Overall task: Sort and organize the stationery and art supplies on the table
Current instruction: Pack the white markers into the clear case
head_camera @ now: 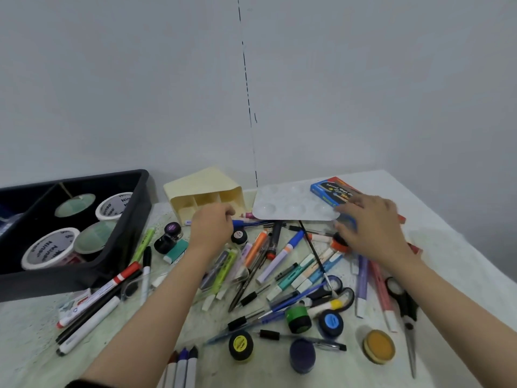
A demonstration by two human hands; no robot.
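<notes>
Pens, markers and highlighters (279, 256) lie heaped in the middle of the table, with small paint jars (330, 322) near the front. My left hand (212, 231) is curled over a pink-tipped marker (247, 215) just in front of the cream desk organizer (207, 191), which lies on its side. My right hand (369, 228) holds the right corner of the white paint palette (285, 205), fingers on top and thumb beneath. The palette rests partly over a blue watercolour box (330, 189).
A black tray (126, 242) at the left holds white tubs and green lids. A purple ink bottle (169, 236) stands beside it. Black scissors (405, 309) lie at the right. Whiteboard markers (95, 301) lie front left. The wall corner stands close behind the table.
</notes>
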